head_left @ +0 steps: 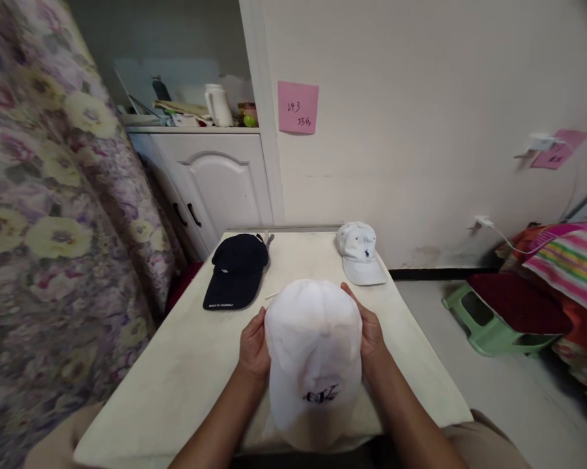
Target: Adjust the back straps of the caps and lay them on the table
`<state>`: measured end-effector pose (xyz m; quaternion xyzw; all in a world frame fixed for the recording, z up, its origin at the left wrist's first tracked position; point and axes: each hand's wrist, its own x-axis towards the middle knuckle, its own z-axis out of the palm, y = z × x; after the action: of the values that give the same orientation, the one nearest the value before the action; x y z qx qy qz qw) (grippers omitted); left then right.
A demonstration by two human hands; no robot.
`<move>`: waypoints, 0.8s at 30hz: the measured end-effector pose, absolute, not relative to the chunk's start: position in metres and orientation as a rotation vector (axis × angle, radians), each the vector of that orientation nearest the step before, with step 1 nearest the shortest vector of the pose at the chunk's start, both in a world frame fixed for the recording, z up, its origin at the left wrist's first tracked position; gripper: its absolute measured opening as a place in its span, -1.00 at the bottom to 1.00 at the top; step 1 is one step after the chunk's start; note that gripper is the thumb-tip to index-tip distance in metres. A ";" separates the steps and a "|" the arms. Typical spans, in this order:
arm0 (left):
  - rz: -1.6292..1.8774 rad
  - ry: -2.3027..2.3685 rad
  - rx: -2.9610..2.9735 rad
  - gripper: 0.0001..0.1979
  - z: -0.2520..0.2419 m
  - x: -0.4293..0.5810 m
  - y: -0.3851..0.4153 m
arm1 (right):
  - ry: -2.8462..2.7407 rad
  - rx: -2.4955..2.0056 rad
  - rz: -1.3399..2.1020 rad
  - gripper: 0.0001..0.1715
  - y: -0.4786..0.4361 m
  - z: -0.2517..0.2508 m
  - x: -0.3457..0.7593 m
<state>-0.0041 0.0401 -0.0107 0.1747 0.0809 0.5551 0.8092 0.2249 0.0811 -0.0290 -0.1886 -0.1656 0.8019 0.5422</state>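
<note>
A white cap (314,355) with dark embroidery on its front is held over the near part of a cream table (190,365), its brim toward me. My left hand (254,348) grips the cap's left side. My right hand (370,332) grips its right side. Both hands have fingers wrapped round the crown. Farther back on the table lie a black cap (237,270) at the left and a second white cap (359,253) with a small dark logo at the right.
A floral curtain (53,215) hangs along the left. A white cupboard (215,182) with clutter on top stands behind. A wall with a pink note (298,107) rises beyond the table. A green stool (488,322) and striped bedding (567,260) sit at the right.
</note>
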 end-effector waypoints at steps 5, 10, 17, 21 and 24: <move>1.243 0.246 0.336 -0.71 -0.013 -0.005 0.037 | -0.422 -0.440 1.990 -0.47 0.075 -0.026 0.220; 1.302 0.286 0.325 -0.75 -0.012 -0.003 0.038 | -0.381 -0.477 2.042 -0.61 0.073 -0.033 0.224; 1.324 0.269 0.339 -0.73 -0.013 -0.002 0.037 | -0.434 -0.446 1.899 -0.45 0.078 -0.047 0.225; 1.297 0.310 0.339 -0.66 -0.018 0.000 0.039 | -0.372 -0.475 1.862 -0.53 0.085 -0.056 0.229; 1.207 0.428 0.329 -0.61 -0.023 0.004 0.039 | -0.334 -0.508 1.856 -0.61 0.092 -0.066 0.235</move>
<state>0.0035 0.0387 -0.0226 0.1525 0.1987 0.5605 0.7893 0.2346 0.0919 -0.0657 -0.2154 -0.1415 0.7875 0.5598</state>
